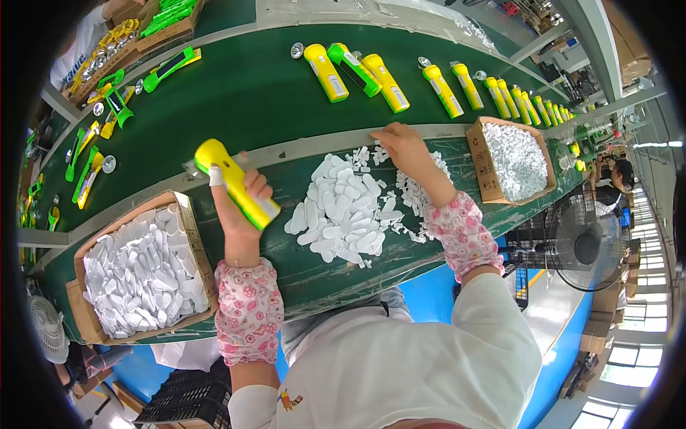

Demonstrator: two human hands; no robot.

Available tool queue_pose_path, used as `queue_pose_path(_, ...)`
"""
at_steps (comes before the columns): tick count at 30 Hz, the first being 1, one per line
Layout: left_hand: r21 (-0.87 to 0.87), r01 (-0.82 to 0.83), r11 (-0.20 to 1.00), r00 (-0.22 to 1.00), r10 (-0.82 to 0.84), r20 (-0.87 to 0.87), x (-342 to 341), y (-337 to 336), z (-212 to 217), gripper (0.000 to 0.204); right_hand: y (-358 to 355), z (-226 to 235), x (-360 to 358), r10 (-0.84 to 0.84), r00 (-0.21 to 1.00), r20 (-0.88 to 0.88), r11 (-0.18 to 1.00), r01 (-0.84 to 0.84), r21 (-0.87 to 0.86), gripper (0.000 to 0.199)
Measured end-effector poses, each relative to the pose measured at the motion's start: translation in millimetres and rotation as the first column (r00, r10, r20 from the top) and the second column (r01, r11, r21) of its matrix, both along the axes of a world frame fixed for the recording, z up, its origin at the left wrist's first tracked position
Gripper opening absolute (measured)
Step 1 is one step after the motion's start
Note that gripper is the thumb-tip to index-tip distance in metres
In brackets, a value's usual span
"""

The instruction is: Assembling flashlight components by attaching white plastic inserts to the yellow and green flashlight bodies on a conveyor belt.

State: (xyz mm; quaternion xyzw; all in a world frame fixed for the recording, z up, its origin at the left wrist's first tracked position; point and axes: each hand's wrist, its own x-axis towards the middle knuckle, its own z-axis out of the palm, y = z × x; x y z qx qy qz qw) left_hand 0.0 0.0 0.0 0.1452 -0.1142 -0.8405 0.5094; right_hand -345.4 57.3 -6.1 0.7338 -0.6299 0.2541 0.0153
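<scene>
Currently, left hand [239, 214] has grip closed round yellow-and-green flashlight [234, 179], held tilted between left box [201, 250] and heap of white oval pieces [343, 204], yellow head pointing away and leftward. Right hand [409, 149] reaches over small white parts [410, 194], fingers bent near metal rail [314, 144]; cannot tell if its grip holds anything. Heap and small parts lie side by side on green worktop [300, 279]. 2 cardboard boxes flank them: left box full of white ovals, right box [487, 170] full of small white bits.
</scene>
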Motion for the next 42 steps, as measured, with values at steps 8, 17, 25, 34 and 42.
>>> queue_pose_path(8, -0.108, -0.017, 0.994, 0.997, 0.008, -0.080, 11.2, -3.3, -6.6, 0.048, 7.6, -3.2, 19.5, -0.028, 0.905, -0.424, 1.000, 0.029, -0.004, 0.004)
queue_pose_path(17, -0.232, 0.031, 0.972, 0.981, 0.016, 0.195, -19.3, 21.2, 5.5, 0.051, 3.0, 67.0, 73.5, 0.240, 0.822, 0.517, 0.961, -0.277, -0.005, 0.010)
queue_pose_path(25, -0.420, 0.003, 0.907, 0.873, 0.203, 0.444, -28.9, 32.5, 7.4, 0.042, -28.0, 73.8, 160.8, 0.348, 0.607, 0.715, 0.869, -0.495, -0.002, 0.008)
queue_pose_path(34, -0.456, 0.067, 0.887, 0.894, 0.150, 0.423, -29.0, 29.6, 20.3, 0.045, -29.3, 68.1, 153.7, 0.190, 0.395, 0.899, 0.883, -0.469, 0.019, 0.012)
queue_pose_path(42, -0.559, 0.059, 0.827, 0.822, 0.278, 0.497, -25.7, 30.0, 8.3, 0.043, -35.0, 60.2, 168.2, 0.311, 0.543, 0.780, 0.897, -0.438, -0.053, 0.011)
